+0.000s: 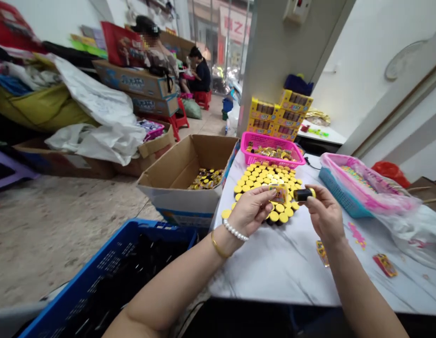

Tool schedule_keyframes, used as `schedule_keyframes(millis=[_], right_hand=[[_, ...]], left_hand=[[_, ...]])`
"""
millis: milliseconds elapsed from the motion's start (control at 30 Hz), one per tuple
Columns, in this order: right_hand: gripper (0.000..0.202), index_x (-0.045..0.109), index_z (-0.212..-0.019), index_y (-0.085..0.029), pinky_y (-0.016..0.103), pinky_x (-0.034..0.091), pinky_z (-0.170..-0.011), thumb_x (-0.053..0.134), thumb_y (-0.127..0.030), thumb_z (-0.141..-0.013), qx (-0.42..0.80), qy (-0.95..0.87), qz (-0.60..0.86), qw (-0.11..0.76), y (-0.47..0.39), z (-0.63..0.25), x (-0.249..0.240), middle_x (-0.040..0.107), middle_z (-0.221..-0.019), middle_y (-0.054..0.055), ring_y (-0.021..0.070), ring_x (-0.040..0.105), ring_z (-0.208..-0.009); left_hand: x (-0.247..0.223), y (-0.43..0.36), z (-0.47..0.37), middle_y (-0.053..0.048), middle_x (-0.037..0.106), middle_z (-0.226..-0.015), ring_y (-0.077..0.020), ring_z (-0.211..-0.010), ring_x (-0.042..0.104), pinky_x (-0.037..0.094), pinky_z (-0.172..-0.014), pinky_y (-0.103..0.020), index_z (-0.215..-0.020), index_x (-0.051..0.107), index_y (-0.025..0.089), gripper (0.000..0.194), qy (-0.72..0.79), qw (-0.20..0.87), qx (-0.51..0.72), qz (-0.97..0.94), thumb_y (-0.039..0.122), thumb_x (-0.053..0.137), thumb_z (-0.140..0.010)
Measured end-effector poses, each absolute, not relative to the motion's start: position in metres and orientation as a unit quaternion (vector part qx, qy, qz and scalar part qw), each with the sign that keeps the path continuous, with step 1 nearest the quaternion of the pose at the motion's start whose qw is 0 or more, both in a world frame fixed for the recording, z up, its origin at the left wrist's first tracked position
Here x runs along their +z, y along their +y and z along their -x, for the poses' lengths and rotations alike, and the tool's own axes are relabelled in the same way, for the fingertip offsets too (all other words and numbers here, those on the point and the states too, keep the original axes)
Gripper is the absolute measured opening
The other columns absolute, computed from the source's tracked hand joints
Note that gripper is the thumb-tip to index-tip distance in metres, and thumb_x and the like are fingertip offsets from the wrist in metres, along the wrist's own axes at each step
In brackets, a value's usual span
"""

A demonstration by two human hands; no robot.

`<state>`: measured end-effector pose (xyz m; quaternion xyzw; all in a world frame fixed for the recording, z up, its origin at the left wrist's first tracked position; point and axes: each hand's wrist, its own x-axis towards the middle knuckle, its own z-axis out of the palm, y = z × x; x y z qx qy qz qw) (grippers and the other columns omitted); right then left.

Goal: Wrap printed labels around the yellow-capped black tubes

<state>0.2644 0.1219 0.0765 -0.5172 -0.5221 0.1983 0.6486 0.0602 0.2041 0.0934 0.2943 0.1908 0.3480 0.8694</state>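
Note:
Over the white marbled table [274, 267], my left hand [251, 209] pinches a small printed wrapper [279, 193] between thumb and fingers. My right hand [323, 211] grips a small black cylinder with a yellow end [304, 194], held sideways just right of the wrapper; the two do not touch. Beneath and beyond my hands stand rows of yellow-capped cylinders [262, 176], packed close together. A pink basket [299, 161] holding more wrapped pieces is behind them. Folded printed packets lie by my right forearm [323, 254] and farther right [385, 265].
An open cardboard box [168, 173] with yellow-capped pieces stands left of the table. Nearer is a blue crate [112, 251] of black parts. A plastic-lined blue basket [341, 192] sits at the right. Yellow boxes [286, 115] are stacked behind; two people sit at the back.

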Motion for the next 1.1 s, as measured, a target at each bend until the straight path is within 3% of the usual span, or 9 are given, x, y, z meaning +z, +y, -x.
schedule_keyframes(millis=[200,400,600,900,1100], right_hand=[[0.034,0.068,-0.11,-0.023,0.044,0.061,-0.086,0.071,-0.048,-0.087,0.273,-0.457,0.451,0.716,0.127,-0.277,0.067,0.074,-0.108,0.01,0.0249,0.072,-0.095],[0.033,0.069,-0.109,-0.021,0.041,0.061,-0.089,0.074,-0.045,-0.088,0.331,-0.442,0.48,0.682,0.127,-0.26,0.043,0.076,-0.109,0.01,0.0235,0.072,-0.096],[0.032,0.064,-0.107,-0.023,0.035,0.063,-0.083,0.079,-0.039,-0.085,0.304,-0.397,0.495,0.711,0.127,-0.264,0.039,0.077,-0.098,0.004,0.0185,0.073,-0.084],[0.031,0.066,-0.11,-0.022,0.04,0.06,-0.091,0.073,-0.043,-0.089,0.337,-0.418,0.443,0.719,0.122,-0.261,0.046,0.075,-0.118,0.011,0.0254,0.072,-0.106],[0.03,0.062,-0.106,-0.022,0.03,0.06,-0.079,0.077,-0.04,-0.087,0.325,-0.4,0.503,0.694,0.124,-0.257,0.04,0.077,-0.097,0.004,0.0173,0.073,-0.085]], left_hand=[[0.069,0.21,-0.104,-0.002,0.067,-0.077,0.0016,-0.044,0.045,0.023,-0.034,-0.008,-0.088,0.068,0.009,0.028,0.206,0.876,0.331,-0.284,0.02,0.087,-0.072],[0.054,0.211,-0.103,0.002,0.062,-0.075,0.003,-0.044,0.042,0.025,-0.035,-0.006,-0.09,0.067,0.01,0.033,0.221,0.883,0.319,-0.266,0.02,0.09,-0.069],[0.046,0.213,-0.103,-0.001,0.067,-0.082,0.0031,-0.044,0.042,0.024,-0.033,-0.006,-0.086,0.065,0.01,0.029,0.217,0.885,0.303,-0.279,0.021,0.088,-0.072],[0.043,0.214,-0.103,0.001,0.064,-0.077,0.002,-0.044,0.044,0.023,-0.031,-0.006,-0.087,0.063,0.011,0.03,0.224,0.887,0.305,-0.264,0.018,0.088,-0.072],[0.041,0.211,-0.104,-0.001,0.068,-0.085,0.0024,-0.045,0.045,0.023,-0.031,-0.007,-0.089,0.066,0.009,0.03,0.212,0.89,0.304,-0.268,0.02,0.088,-0.072]])
